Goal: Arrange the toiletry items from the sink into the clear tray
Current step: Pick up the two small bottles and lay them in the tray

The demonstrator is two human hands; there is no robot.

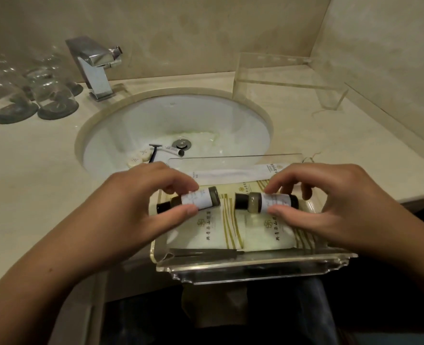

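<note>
The clear tray (255, 266) sits at the counter's front edge, lined with two white packets (206, 235) printed with gold stripes. My left hand (141, 197) pinches a small bottle (197, 198) with a white label, lying on its side over the tray's left half. My right hand (330, 202) pinches a second small bottle (268, 201) with a dark cap, lying over the right half. In the white sink (231, 120) remain two round soaps (137, 158), a black razor (153, 153) and a small white tube (171, 150).
A chrome faucet (96, 68) stands behind the sink. Upturned glasses (54, 100) on dark coasters stand at the left. A clear acrylic stand (280, 83) occupies the back right corner. Long white packets (243, 171) lie along the tray's far side. A dark flat comb (206, 252) lies at the tray's front.
</note>
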